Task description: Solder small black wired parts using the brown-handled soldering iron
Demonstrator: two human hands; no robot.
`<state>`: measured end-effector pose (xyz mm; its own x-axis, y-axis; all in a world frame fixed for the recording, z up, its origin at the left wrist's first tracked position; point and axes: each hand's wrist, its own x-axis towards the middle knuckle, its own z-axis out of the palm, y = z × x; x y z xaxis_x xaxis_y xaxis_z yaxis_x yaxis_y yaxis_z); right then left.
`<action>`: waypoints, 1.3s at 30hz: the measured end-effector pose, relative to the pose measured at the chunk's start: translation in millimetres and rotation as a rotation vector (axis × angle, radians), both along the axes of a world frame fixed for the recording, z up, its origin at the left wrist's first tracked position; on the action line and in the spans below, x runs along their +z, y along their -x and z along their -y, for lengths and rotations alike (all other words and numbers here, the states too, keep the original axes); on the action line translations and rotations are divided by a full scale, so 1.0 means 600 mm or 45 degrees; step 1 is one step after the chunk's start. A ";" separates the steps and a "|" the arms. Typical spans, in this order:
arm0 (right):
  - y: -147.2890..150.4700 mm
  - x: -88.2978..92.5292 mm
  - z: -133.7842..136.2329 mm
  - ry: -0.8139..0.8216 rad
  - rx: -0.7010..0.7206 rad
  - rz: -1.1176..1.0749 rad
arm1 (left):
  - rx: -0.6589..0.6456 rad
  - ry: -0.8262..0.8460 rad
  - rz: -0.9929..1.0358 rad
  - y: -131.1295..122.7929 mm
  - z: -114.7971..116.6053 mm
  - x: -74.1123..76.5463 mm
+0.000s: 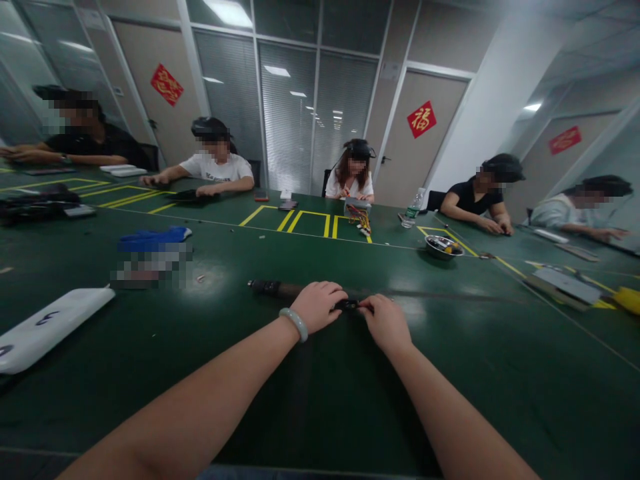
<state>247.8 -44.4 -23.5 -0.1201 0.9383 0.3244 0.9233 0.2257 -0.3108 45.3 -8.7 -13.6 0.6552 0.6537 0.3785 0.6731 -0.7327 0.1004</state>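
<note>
Near the middle of the green table [210, 393], a long dark rod [287, 289], shaped like a fishing rod, lies crosswise with its thick, ribbed end to the left. My left hand [317, 308], with a pale bangle at its wrist, is closed, its fingers curled at the left side of a small black part [350, 305] on the near side of the rod. At the right side of that part, my right hand [387, 323] pinches it between thumb and fingers. My fingers hide some of the part, and its exact kind cannot be made out.
A white numbered case [55, 328] lies at the left, with a blue cloth-like item [155, 239] beyond it. Ahead right are a metal bowl [444, 247] of small items and a water bottle [413, 208]. Several people with head-worn devices sit along the far side.
</note>
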 end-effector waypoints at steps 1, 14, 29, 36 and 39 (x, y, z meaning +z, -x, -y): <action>0.000 -0.004 -0.003 -0.001 -0.002 0.009 | 0.011 -0.010 -0.016 -0.006 -0.001 -0.002; -0.003 -0.012 -0.008 0.047 -0.029 -0.068 | 0.056 -0.005 -0.033 -0.036 -0.013 -0.010; 0.004 -0.028 -0.017 0.080 -0.108 -0.324 | 0.048 0.014 0.078 -0.034 -0.022 -0.022; 0.006 -0.021 -0.013 0.069 -0.129 -0.309 | 0.032 0.023 0.105 -0.031 -0.021 -0.020; 0.007 -0.021 -0.014 0.061 -0.116 -0.304 | 0.029 0.021 0.107 -0.031 -0.021 -0.021</action>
<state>243.4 -36.2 -36.1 0.0404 0.9566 0.2887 0.8383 0.1248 -0.5307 63.7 4.1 -26.1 0.6064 0.6748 0.4206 0.6783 -0.7150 0.1692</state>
